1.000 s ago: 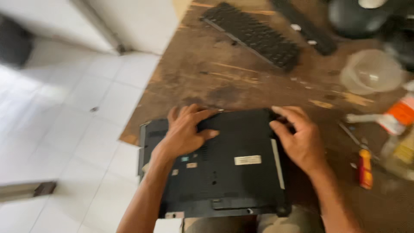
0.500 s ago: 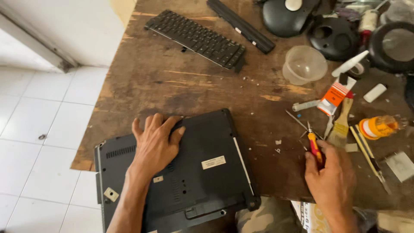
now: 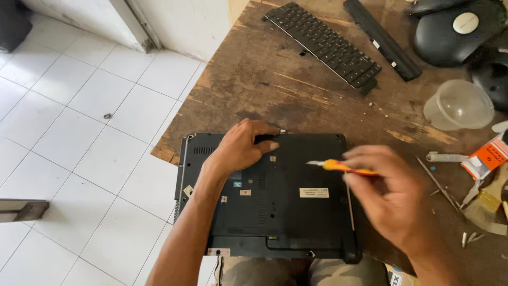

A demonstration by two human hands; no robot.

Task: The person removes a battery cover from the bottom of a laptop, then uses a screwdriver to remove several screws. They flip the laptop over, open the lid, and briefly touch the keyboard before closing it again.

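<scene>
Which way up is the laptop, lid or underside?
Underside up. The laptop lies shut and flat, showing vents, a label sticker and screw holes; left hand rests on it, right hand holds a screwdriver.

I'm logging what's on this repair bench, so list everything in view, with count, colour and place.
laptop: one, black, underside up, at the table's near edge
screwdriver: one, yellow and red, above the laptop
keyboard: one, black, loose, far side
long bar: one, black, beside the keyboard
plastic cup: one, clear, on its side, right
rounded covers: several, black, far right corner
orange box: one, right edge
brush: one, pale, right edge
table: one, worn brown wood
floor tiles: white, left
left hand: rests on the laptop's far edge
right hand: holds the screwdriver
</scene>
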